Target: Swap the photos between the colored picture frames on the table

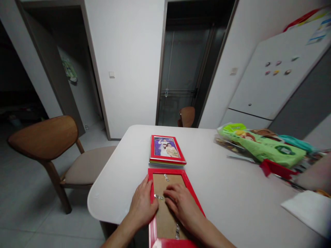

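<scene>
A red picture frame (153, 225) lies face down at the near side of the table, its brown backing board (164, 220) showing. Metal clips sit on the back: a top clip (166, 177), a left clip (158, 197) and a bottom clip (177, 231). My left hand (142, 201) grips the frame's left edge, thumb on the rim close to the left clip. My right hand (182, 203) lies on the backing with bent fingers apart, fingertips near the left clip, and holds nothing I can see. It covers part of the right side.
Beyond the frame is a stack topped by a red framed photo (167, 148) on the white table (219, 193). A green package (271, 144), a red object (276, 169) and white paper (310, 208) lie right. A wooden chair (49, 137) stands left.
</scene>
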A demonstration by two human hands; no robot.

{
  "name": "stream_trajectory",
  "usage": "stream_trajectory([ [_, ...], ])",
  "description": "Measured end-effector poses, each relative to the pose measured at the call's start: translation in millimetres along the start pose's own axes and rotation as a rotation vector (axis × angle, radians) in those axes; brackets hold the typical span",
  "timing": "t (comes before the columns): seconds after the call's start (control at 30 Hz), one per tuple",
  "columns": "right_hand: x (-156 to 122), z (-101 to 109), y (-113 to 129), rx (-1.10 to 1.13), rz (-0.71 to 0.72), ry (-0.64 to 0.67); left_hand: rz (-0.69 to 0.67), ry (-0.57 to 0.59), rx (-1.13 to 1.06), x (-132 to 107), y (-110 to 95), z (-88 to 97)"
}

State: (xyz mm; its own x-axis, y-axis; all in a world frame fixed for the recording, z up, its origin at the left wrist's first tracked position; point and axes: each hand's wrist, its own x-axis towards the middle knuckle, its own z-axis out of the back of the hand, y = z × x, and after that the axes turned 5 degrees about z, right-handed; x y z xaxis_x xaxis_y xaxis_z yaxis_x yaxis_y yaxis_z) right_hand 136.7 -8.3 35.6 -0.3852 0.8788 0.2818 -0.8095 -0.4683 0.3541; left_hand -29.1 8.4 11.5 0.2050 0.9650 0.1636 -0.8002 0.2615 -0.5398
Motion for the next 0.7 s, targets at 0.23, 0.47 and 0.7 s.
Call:
stream_trajectory([
  [0.23,24.1,-17.0,22.0,0.080,0.004,0.012,0.007,0.046,0.048,0.1,-2.6,0.6],
  [0.47,29.7,-15.2,-2.6,0.043,-0.064,-0.060,0.017,0.037,-0.006,-0.9,-4.5,2.3],
  [0.7,43.7,-17.6,-30.4,-0.028,-0.151,-0.094,0.002,0.033,-0.052,6.1,-5.9,3.0],
])
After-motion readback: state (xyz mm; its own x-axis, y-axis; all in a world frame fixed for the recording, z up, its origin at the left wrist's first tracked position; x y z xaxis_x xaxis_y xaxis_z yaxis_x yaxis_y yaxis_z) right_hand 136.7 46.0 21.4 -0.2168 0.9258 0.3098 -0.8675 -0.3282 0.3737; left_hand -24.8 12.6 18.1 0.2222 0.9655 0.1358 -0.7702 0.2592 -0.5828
